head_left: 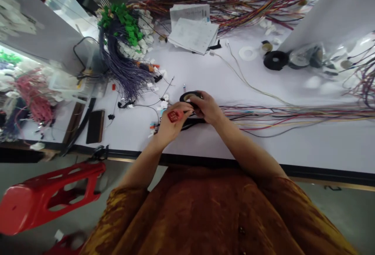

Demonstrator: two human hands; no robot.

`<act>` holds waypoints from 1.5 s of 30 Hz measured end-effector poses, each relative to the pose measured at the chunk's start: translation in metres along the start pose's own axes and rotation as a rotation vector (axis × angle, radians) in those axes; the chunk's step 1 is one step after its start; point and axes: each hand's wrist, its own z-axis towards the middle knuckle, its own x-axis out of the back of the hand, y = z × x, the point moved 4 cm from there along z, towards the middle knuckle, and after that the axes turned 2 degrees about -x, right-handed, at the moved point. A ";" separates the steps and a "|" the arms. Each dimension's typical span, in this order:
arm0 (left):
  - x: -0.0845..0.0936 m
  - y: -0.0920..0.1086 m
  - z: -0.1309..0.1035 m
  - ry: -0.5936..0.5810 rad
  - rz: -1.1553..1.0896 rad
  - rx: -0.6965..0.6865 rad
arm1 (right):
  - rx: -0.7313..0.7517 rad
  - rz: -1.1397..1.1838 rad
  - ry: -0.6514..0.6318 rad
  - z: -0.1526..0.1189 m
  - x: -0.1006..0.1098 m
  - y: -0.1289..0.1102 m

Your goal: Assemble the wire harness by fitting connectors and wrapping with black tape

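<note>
Over the wire bundle (249,113) near the table's front edge, both hands are close together. My right hand (206,107) is wrapped round a roll of black tape (190,96). My left hand (172,120), with a red mark on its back, has its fingers pressed together beside the roll; what they pinch is too small to make out. Beneath the hands runs a black sleeved part of the bundle (195,121). White, blue and orange connectors (152,127) lie at its left end.
Purple wires with green connectors (125,63) lie at the back left. Papers (193,34) and loose coloured wires (258,8) are at the back. A black roll (275,60) sits right, a dark block (95,126) left. A red stool (52,192) stands below.
</note>
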 end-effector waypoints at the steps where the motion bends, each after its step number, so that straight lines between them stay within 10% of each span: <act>1: 0.001 -0.005 0.002 0.067 -0.006 0.024 | -0.003 0.018 0.006 0.000 0.003 0.002; 8: -0.001 -0.035 0.015 0.232 -0.238 0.343 | 0.546 -0.543 -0.057 -0.077 0.002 0.026; 14: -0.011 0.011 0.000 -0.126 0.184 -0.035 | 0.039 0.022 0.071 -0.012 0.014 0.006; 17: -0.004 -0.005 -0.003 0.058 0.110 0.014 | -0.153 0.248 0.017 0.009 0.022 0.009; 20: -0.001 -0.035 0.000 0.184 -0.075 0.158 | -0.101 0.294 0.090 0.003 0.040 0.019; 23: -0.016 -0.050 0.009 -0.075 -0.125 0.241 | -0.059 0.246 0.125 -0.013 0.051 0.027; 32: -0.028 -0.032 0.028 0.032 -0.148 0.386 | 0.483 -0.531 0.010 -0.072 0.020 0.028; 39: -0.040 0.002 0.005 -0.264 0.148 -0.118 | -0.098 0.030 0.100 -0.011 0.041 0.019; 45: -0.036 -0.057 0.014 0.030 -0.123 0.207 | -0.144 0.117 0.131 -0.005 0.055 0.029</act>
